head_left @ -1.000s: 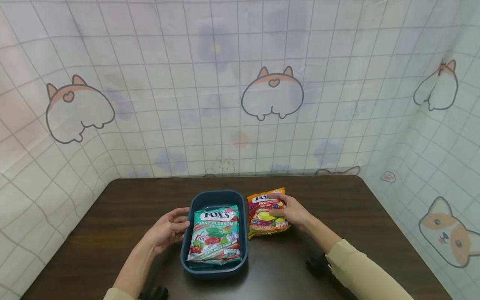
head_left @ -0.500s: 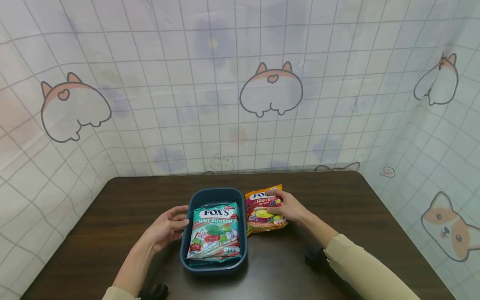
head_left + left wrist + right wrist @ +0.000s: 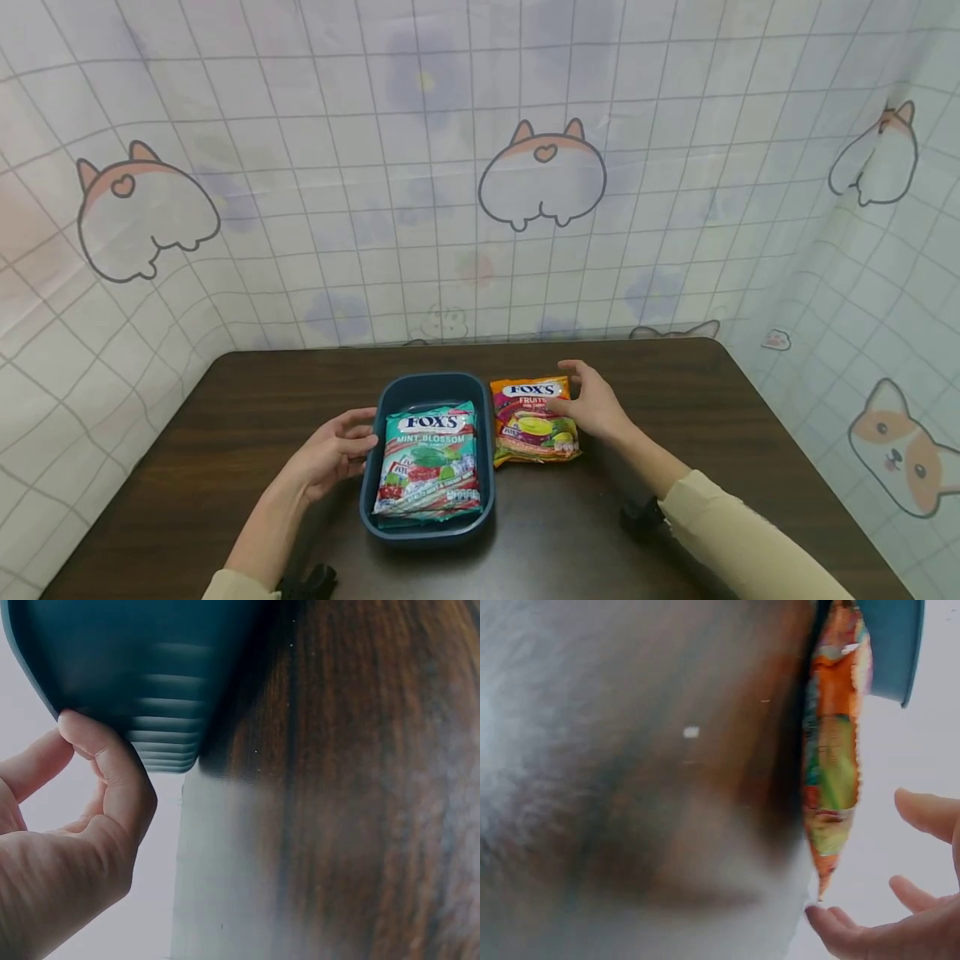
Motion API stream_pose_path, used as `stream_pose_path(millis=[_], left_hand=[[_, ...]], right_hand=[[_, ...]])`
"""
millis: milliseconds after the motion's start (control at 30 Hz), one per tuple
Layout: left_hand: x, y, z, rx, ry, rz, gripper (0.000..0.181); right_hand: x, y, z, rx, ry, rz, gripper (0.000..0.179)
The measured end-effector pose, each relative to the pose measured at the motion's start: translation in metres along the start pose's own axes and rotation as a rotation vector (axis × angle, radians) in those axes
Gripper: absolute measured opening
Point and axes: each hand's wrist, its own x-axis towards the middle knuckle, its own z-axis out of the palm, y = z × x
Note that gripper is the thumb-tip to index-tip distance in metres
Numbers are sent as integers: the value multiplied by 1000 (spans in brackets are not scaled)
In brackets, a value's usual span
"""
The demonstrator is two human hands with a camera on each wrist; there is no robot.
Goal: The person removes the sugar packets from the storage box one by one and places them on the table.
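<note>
A dark blue plastic tray (image 3: 427,537) stands on the brown table, holding green Fox's Mint Blossom candy bags (image 3: 429,467), the lower one mostly covered. My left hand (image 3: 333,454) rests loosely bent at the tray's left side; in the left wrist view the thumb (image 3: 101,746) touches near the rim. Right of the tray lies an orange and purple Fox's Fruits candy bag (image 3: 534,425). My right hand (image 3: 596,404) is spread at its upper right edge, the thumb over the bag. The right wrist view shows these fingers (image 3: 930,814) apart, gripping nothing.
The dark wooden table (image 3: 262,400) has its far edge just behind the bags. A white grid-patterned cloth (image 3: 360,208) with cartoon dogs hangs behind the table and along both sides. Black straps (image 3: 641,515) sit at the wrists.
My right hand has let go of the Fox's Fruits bag, opened its fingers and moved slightly right. That bag now lies flatter beside the tray. The left hand has stayed at the tray.
</note>
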Motion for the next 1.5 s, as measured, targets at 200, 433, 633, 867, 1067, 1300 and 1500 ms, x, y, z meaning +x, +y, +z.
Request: stream_pose_path(millis=[200, 433, 633, 867, 1067, 1300, 1500], left_hand=[[0, 0, 0, -2, 3, -6, 61], [0, 0, -1, -1, -1, -8, 61], [0, 0, 0, 3, 2, -8, 61], [1, 1, 0, 0, 3, -12, 60], [2, 1, 1, 2, -2, -7, 60], [0, 1, 1, 9, -9, -16, 61], [-1, 1, 0, 10, -11, -14, 61]], right_hand=[[-5, -13, -4, 59, 35, -42, 61], [-13, -35, 1, 191, 12, -52, 51], [-21, -50, 8, 341, -100, -29, 47], [-28, -67, 15, 463, -197, 26, 48], [-31, -72, 23, 506, -257, 61, 48], [-36, -75, 33, 606, -355, 54, 50], [-39, -82, 39, 646, -398, 52, 51]])
